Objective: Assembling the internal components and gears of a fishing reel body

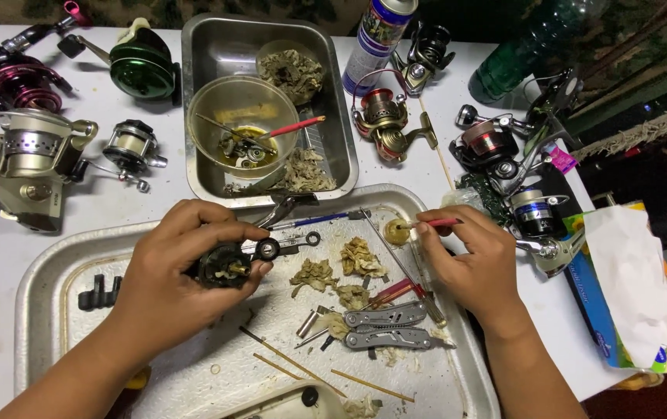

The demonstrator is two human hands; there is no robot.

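- Nearest camera: large metal tray [46, 271] on the white counter [116, 209], both forearms reaching over it.
- Left hand [170, 271] over tray's left half, fingers wrapped tight around a dark reel body [225, 266]; its black handle arm [287, 244] sticks out to the right, above the tray.
- Right hand [473, 268] over tray's right edge, fingers pinched narrow on a red-handled brush [434, 223]; brush tip touches a small yellowish round part [396, 231] near the tray's top rim.
- Between the hands: crumpled dirty tissue wads [361, 256], loose on the tray.
- Folding multi-tool [392, 327] lies flat on tray, just below the right hand; thin wooden sticks [291, 361] scattered lower down.
- Small black part [99, 293] on tray, left of the left hand, apart from it.
- Blue pen [322, 220] at tray's top rim, near the reel handle.
- Behind: smaller steel pan [209, 46] holding a clear bowl [240, 105] with oily yellow liquid, metal bits and a second red brush [295, 126]; plastic cup [291, 70] of used tissue beside it.
- Spray can [376, 35] upright, right of the pan.
- Spinning reels all around: silver one [31, 159] far left, green one [143, 66] top left, gold-red one [384, 120] by the can, several more at right [504, 155].
- Tissue box [636, 287] on counter's right edge, well apart from the tray.
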